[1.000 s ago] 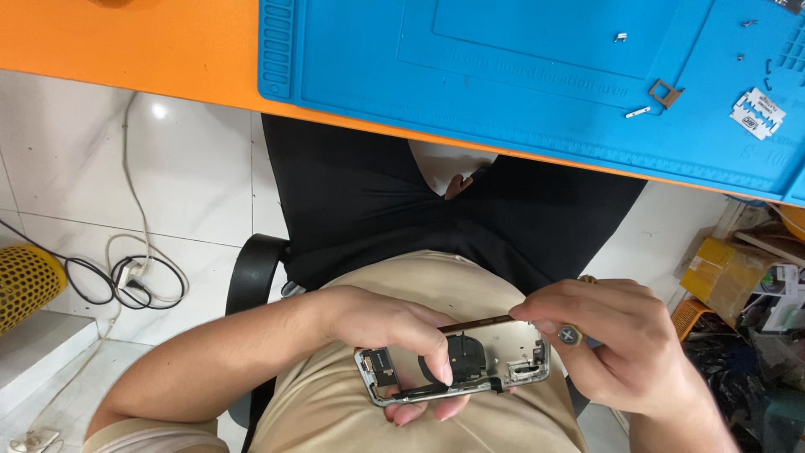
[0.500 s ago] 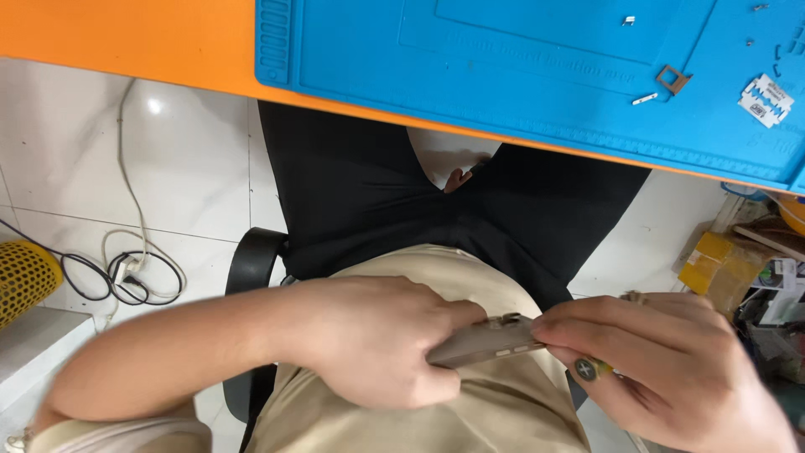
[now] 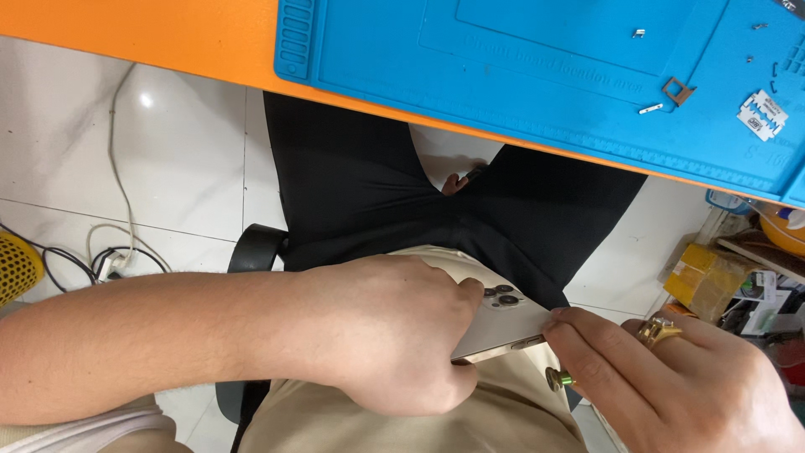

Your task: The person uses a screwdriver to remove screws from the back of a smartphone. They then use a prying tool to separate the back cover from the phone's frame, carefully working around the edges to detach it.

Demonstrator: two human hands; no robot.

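A pale gold, flat smartphone (image 3: pixel 503 323) with a cluster of round camera lenses facing up lies over the lap, below the orange table edge (image 3: pixel 168 33). The left hand (image 3: pixel 386 335) curls tight around its near end; the right hand (image 3: pixel 671 386), wearing a gold ring, pinches the far corner with its fingertips (image 3: pixel 562 323) and also grips a small green-tipped tool (image 3: pixel 558 379). On the blue rubber work mat (image 3: pixel 537 59) above lie a white rectangular labelled packet (image 3: pixel 763 115) and tiny metal parts. At right, a yellow box (image 3: pixel 700 277) sits on a cluttered shelf.
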